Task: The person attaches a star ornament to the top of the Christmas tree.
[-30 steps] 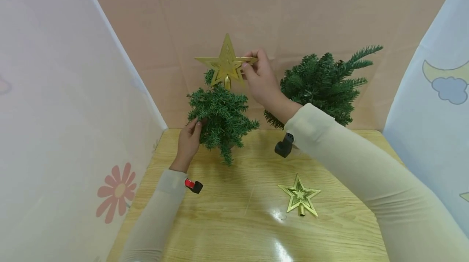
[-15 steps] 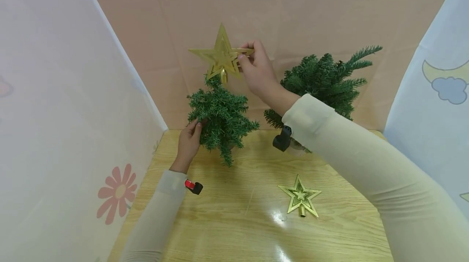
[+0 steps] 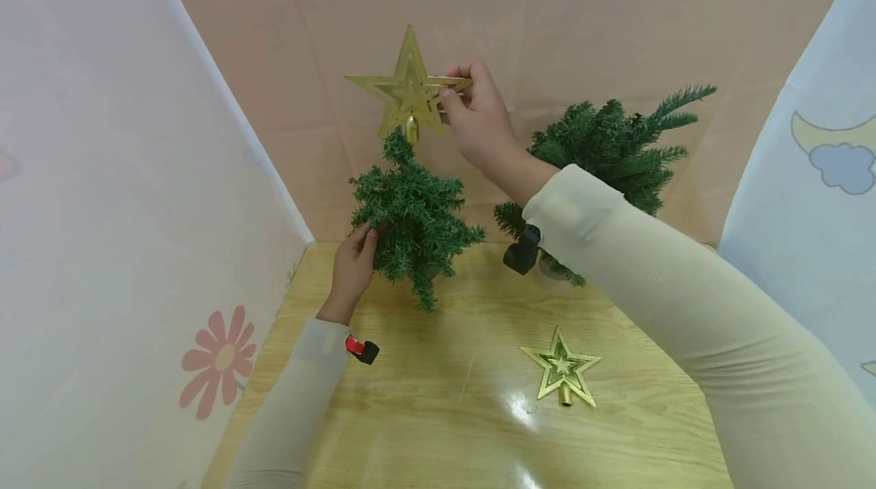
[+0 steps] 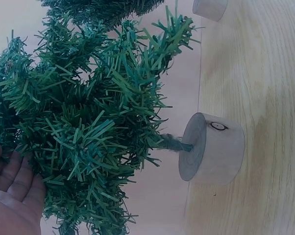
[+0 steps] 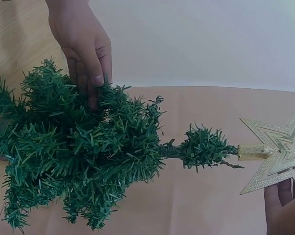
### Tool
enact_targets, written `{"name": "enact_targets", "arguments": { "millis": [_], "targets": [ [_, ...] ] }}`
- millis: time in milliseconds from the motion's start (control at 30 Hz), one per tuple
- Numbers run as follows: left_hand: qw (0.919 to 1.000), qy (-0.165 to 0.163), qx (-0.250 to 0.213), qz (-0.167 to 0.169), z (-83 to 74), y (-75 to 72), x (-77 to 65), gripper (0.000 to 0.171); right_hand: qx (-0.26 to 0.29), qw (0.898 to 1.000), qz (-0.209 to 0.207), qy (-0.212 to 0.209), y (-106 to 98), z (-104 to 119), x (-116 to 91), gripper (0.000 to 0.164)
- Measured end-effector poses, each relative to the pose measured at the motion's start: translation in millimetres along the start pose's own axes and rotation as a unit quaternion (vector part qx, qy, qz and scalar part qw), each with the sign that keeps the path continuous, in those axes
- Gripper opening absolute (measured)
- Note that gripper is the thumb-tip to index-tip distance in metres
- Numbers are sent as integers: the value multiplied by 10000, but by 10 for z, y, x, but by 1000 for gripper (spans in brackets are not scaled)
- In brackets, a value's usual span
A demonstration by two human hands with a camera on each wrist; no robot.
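A gold star (image 3: 409, 86) is being held upright at the tip of a small green tree (image 3: 417, 207), its socket (image 5: 252, 152) meeting the top twig; whether the twig is sitting inside is hard to tell. A round wooden base (image 4: 218, 149) is holding the trunk (image 4: 174, 143) on the bench (image 3: 431, 390), before a pinkish backdrop (image 3: 616, 17). A second star (image 3: 563, 367) is lying nearer. The right hand (image 3: 481, 116) is pinching the held star's side point, fingers closed; the left hand (image 3: 351, 268) is pinching the tree's side, fingers partly hidden.
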State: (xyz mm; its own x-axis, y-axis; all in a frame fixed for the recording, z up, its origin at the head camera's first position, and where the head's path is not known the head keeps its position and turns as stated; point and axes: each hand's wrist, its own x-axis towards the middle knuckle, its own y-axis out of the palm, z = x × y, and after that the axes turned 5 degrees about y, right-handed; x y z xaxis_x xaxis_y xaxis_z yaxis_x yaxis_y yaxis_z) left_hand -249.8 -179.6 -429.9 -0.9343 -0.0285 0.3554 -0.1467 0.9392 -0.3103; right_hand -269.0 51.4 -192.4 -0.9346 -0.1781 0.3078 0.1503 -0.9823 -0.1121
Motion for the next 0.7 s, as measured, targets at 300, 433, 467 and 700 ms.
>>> {"name": "enact_targets", "arguments": {
  "millis": [300, 433, 467, 700],
  "targets": [
    [10000, -3, -22, 29, -8, -9, -11, 55, 375, 9993, -10, -13, 26, 1, 59, 11],
    [10000, 21, -27, 43, 8, -9, -5, 55, 506, 9987, 29, -91, 40, -5, 93, 11],
    [10000, 20, -42, 46, 13, -8, -3, 55, 519, 9986, 36, -120, 45, -6, 100, 11],
    [9999, 111, 110, 48, 29, 0, 2, 56, 763, 9966, -38, -293, 100, -13, 153, 11]
  ]
}}
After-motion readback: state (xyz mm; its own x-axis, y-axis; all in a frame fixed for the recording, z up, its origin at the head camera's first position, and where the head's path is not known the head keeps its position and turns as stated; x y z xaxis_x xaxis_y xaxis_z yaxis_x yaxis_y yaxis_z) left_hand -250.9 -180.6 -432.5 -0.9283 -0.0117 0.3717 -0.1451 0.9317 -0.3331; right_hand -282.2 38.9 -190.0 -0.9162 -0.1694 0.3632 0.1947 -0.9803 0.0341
